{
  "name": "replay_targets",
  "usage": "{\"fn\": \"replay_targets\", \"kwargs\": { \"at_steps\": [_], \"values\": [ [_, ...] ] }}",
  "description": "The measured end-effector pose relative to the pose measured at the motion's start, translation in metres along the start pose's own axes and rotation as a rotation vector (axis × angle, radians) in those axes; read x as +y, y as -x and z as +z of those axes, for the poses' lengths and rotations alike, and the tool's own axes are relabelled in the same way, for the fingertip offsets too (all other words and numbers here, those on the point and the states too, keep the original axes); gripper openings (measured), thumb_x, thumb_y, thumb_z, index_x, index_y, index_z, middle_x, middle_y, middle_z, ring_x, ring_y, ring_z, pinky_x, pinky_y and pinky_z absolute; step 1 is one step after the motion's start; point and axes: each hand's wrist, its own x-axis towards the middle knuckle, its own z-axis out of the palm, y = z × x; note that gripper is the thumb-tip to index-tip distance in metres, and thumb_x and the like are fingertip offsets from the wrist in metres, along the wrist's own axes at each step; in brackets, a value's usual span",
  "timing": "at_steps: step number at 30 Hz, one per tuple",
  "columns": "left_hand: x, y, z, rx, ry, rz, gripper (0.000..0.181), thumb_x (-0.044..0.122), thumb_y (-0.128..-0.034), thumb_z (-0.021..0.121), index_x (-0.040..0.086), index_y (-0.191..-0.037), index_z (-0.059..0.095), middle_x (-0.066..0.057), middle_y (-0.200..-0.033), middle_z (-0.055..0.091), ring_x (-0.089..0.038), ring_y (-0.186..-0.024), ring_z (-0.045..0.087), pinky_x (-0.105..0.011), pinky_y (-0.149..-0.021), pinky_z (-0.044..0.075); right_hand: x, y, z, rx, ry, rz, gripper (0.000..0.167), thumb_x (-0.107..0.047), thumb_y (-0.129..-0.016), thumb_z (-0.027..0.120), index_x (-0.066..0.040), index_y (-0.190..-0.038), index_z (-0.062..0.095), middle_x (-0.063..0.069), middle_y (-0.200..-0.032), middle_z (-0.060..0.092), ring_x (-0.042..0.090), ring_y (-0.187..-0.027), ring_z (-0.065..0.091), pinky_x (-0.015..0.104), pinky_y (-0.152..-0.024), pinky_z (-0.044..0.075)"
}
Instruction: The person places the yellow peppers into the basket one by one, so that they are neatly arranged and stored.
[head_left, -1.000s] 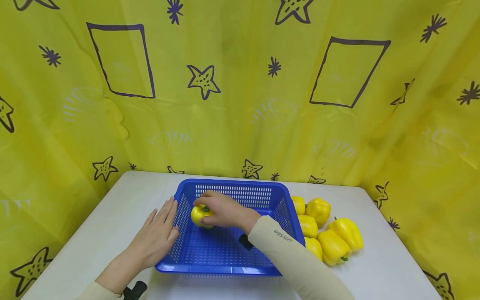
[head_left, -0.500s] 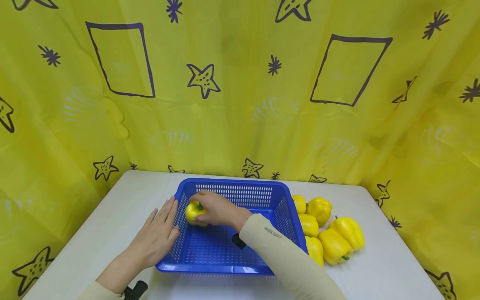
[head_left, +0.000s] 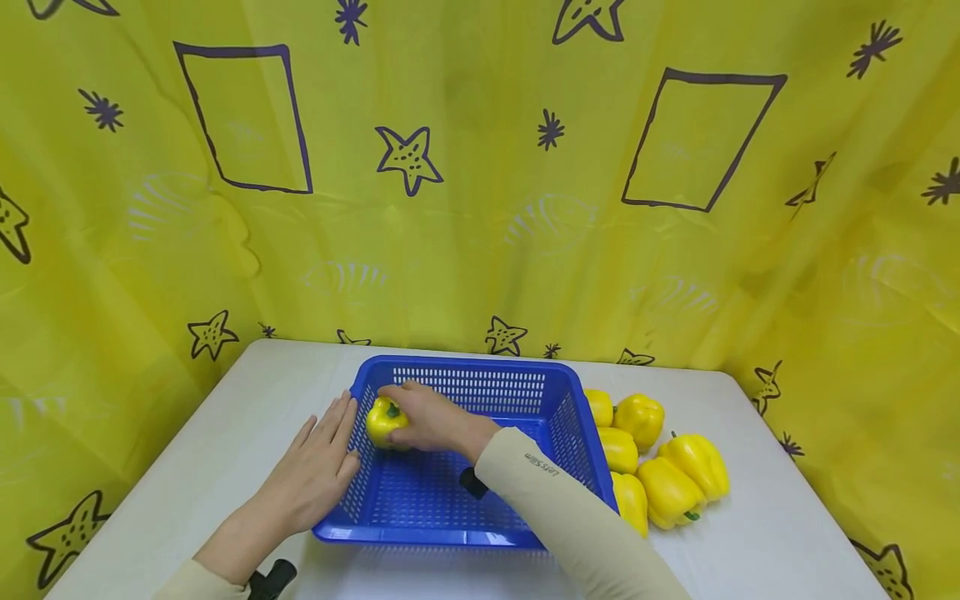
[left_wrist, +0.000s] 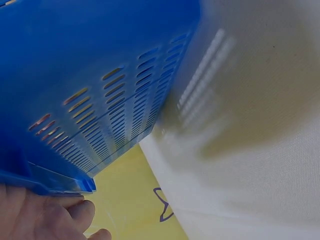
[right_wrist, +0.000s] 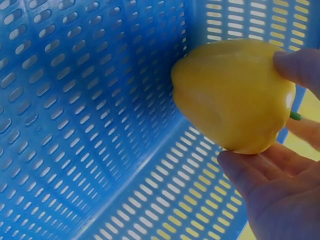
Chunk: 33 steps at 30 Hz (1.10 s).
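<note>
A yellow bell pepper [head_left: 384, 423] with a green stem is inside the blue plastic basket [head_left: 450, 537], near its left wall. My right hand [head_left: 435, 421] grips it, thumb on one side and fingers on the other, as the right wrist view shows around the pepper [right_wrist: 230, 95]. Whether the pepper touches the basket floor, I cannot tell. Against the outside of the basket's left rim rests my left hand [head_left: 311, 475], its fingers straight. The left wrist view shows those fingers [left_wrist: 45, 215] at the rim, beside the slotted wall [left_wrist: 100, 105].
Several more yellow bell peppers [head_left: 667, 492] lie on the white table [head_left: 765, 517] just right of the basket. A yellow curtain [head_left: 480, 250] with star drawings hangs behind the table and along both sides.
My right hand has carried the bell pepper a little to the left, closer to the basket's left wall. My left hand has stayed at the rim.
</note>
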Motion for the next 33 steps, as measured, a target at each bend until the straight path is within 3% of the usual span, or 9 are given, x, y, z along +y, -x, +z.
{"fn": "replay_targets", "kwargs": {
  "at_steps": [15,21,33],
  "values": [
    [0.001,0.0,-0.001,0.002,-0.008,0.004,0.063,0.022,-0.1014,0.04,-0.004,-0.156,0.02,-0.021,-0.165,0.017,-0.039,-0.152,0.02,-0.061,-0.122,0.014,0.008,0.009,-0.001,-0.018,-0.016,0.015,0.078,-0.033,-0.087,0.075,-0.016,-0.153,0.037,0.011,-0.146,0.048,0.02,-0.124,0.054,0.034,-0.109,0.046],
    [0.002,0.0,-0.002,0.01,0.002,0.013,0.063,0.022,-0.1008,0.041,-0.005,-0.155,0.022,-0.022,-0.164,0.018,-0.04,-0.151,0.021,-0.062,-0.121,0.014,0.012,0.017,-0.013,-0.003,-0.035,0.018,0.079,-0.035,-0.086,0.075,-0.013,-0.153,0.037,0.011,-0.148,0.047,0.021,-0.131,0.052,0.036,-0.112,0.044],
    [0.002,0.001,-0.004,0.008,0.01,0.007,0.063,0.022,-0.1009,0.041,-0.005,-0.155,0.022,-0.022,-0.164,0.017,-0.042,-0.151,0.021,-0.063,-0.121,0.015,0.022,0.047,-0.047,0.013,0.078,0.03,0.074,-0.04,-0.091,0.069,-0.012,-0.152,0.039,0.008,-0.152,0.044,0.023,-0.137,0.048,0.036,-0.114,0.042]
  ]
}}
